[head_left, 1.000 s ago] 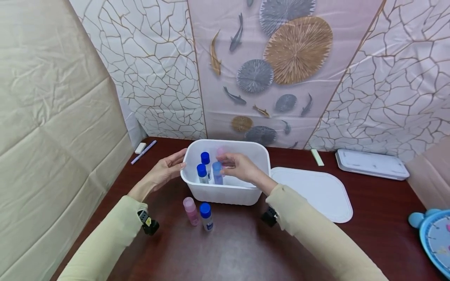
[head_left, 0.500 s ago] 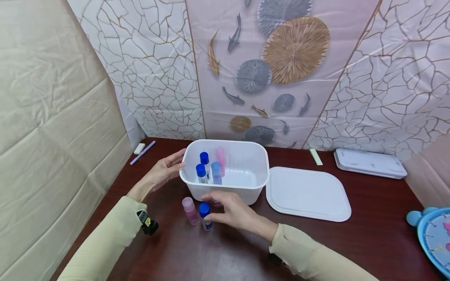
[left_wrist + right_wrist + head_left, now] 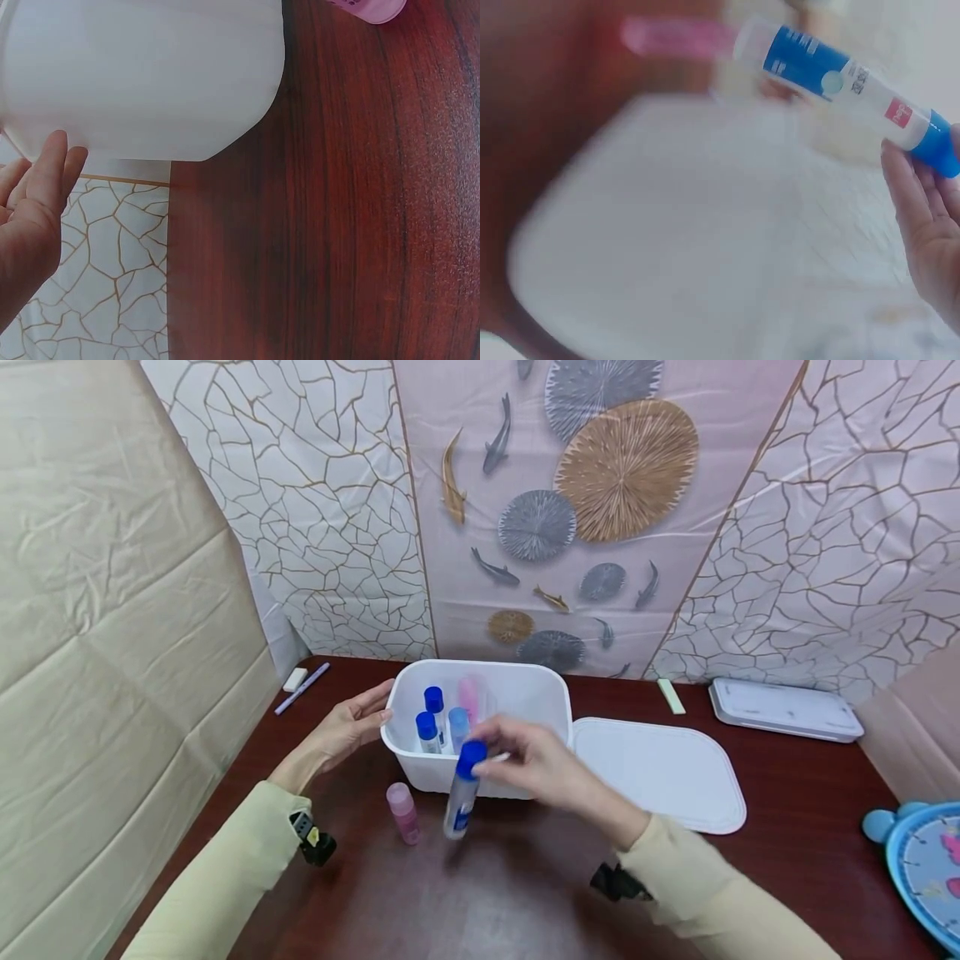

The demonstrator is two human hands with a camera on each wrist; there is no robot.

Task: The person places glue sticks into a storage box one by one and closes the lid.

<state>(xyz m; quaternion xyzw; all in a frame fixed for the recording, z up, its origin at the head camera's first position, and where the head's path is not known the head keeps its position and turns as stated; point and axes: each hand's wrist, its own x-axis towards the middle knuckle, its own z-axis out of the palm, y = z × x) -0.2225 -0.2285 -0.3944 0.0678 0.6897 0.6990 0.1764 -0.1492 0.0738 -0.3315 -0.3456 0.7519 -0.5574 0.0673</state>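
My right hand point(image 3: 536, 764) grips a clear glue stick point(image 3: 461, 802) by its blue cap, tilted in front of the white bin point(image 3: 480, 768). In the right wrist view, the glue stick point(image 3: 817, 71) shows a blue label and a small red mark. At the bin's left end, my left hand point(image 3: 348, 727) touches the wall with extended fingers, also visible in the left wrist view point(image 3: 45, 187). Inside the bin stand two blue-capped glue sticks point(image 3: 427, 731), a light-blue one point(image 3: 459, 727) and a blurred pink one point(image 3: 468, 697). Another pink stick point(image 3: 402, 812) stands on the table before the bin.
A white lid point(image 3: 660, 772) lies right of the bin. Behind it are a pale green strip point(image 3: 671, 696) and a white case point(image 3: 783, 708). At far right sits a blue clock-like object point(image 3: 926, 864). A pen point(image 3: 302, 687) and white eraser-like block point(image 3: 295, 679) lie at back left.
My right hand has come out of the bin, taken the blue-capped glue stick from the table and lifted it toward the bin. My left hand stays at the bin's left end.
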